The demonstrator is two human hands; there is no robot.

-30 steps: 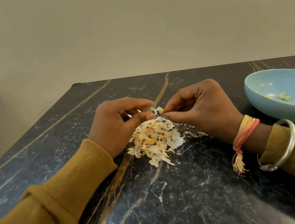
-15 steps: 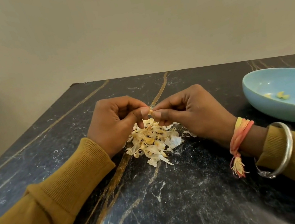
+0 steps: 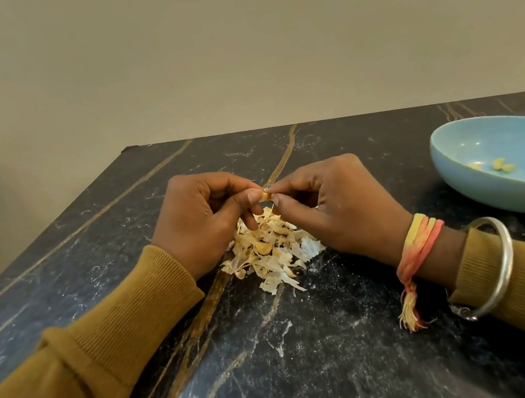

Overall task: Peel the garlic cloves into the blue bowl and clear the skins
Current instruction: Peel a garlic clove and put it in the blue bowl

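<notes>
Both hands meet above the skins: the left hand (image 3: 198, 216) and the right hand (image 3: 335, 207) each pinch one small garlic clove (image 3: 265, 195) between thumb and forefinger, the other fingers curled. The clove is held in the air just above one pile of skins (image 3: 273, 252). Its long axis seems to run left to right from pinch to pinch, though the fingertips cover most of it. The pile lies on the dark marble table (image 3: 313, 346) between the wrists. The right wrist wears one thread bracelet (image 3: 417, 239) and one metal bangle (image 3: 497, 263). To the right, well apart, stands one blue bowl (image 3: 460, 186) holding three small peeled pieces (image 3: 500, 164).
</notes>
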